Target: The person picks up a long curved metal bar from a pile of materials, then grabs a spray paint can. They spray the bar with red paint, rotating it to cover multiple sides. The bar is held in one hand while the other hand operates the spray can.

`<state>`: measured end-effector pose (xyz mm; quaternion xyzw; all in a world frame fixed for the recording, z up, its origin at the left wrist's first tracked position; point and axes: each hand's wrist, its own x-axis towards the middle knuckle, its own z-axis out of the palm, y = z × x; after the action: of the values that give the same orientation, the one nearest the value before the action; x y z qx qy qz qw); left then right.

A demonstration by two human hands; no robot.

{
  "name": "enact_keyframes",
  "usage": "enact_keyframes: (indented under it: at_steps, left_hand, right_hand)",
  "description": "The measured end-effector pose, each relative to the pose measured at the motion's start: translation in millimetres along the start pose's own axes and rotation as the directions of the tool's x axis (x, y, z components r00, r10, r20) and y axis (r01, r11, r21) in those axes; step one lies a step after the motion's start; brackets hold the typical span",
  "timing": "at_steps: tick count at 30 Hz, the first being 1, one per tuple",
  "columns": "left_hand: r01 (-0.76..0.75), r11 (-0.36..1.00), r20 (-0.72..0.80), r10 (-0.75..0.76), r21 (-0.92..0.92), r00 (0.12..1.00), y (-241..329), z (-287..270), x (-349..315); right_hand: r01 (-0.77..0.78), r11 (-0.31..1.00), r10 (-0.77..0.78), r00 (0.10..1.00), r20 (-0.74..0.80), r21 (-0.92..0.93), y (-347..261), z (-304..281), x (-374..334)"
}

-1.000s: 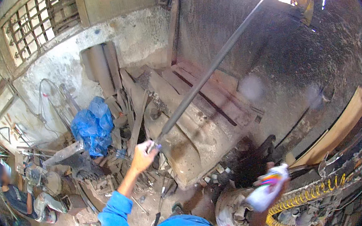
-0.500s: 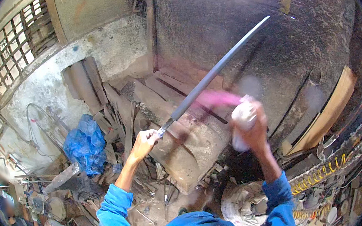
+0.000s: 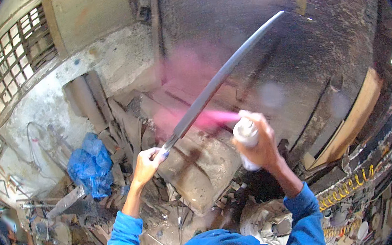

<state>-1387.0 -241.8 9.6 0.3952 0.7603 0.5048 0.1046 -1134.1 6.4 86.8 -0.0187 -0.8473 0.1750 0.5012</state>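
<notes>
My left hand is closed round the narrow lower end of a long, slightly curved sword blade. The grey blade slants up and away to the right, its far tip high before the dark wall. In my right hand is a white spray can, held upright with its top at finger level. A pink jet of spray leaves the can leftward and meets the blade's lower part. Beyond the blade the jet spreads into a pink cloud.
A worn, dusty slab lies below the blade. Crumpled blue plastic and scrap wood lie to the left. At the right are a curved wooden board and a yellow coiled hose. A pale sack stands near my body.
My right hand and the spray can have moved left, closer to the blade's held end. The spray now meets the blade lower down, and the pink cloud has grown. My left hand keeps its grip.
</notes>
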Motion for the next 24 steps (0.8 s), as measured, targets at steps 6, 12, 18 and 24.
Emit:
enact_keyframes:
  at_steps: [6,12,18,24]
  left_hand:
    - [0.062,0.997,-0.005,-0.062,-0.053,0.998,-7,-13,-32]
    - [0.087,0.991,-0.009,-0.089,-0.101,0.996,-39,-38,-67]
    - [0.093,0.979,-0.037,-0.102,-0.182,0.994,-72,-58,-101]
    - [0.088,0.975,-0.094,-0.11,-0.206,0.989,-76,-52,-109]
  right_hand:
    - [-0.171,0.982,0.147,0.956,-0.254,-0.076,53,-83,74]
    - [-0.181,0.949,0.061,0.909,-0.412,-0.258,97,-166,136]
    - [-0.325,0.911,0.118,0.794,-0.596,-0.253,105,-244,187]
    - [-0.328,0.865,0.082,0.84,-0.537,-0.38,105,-237,196]
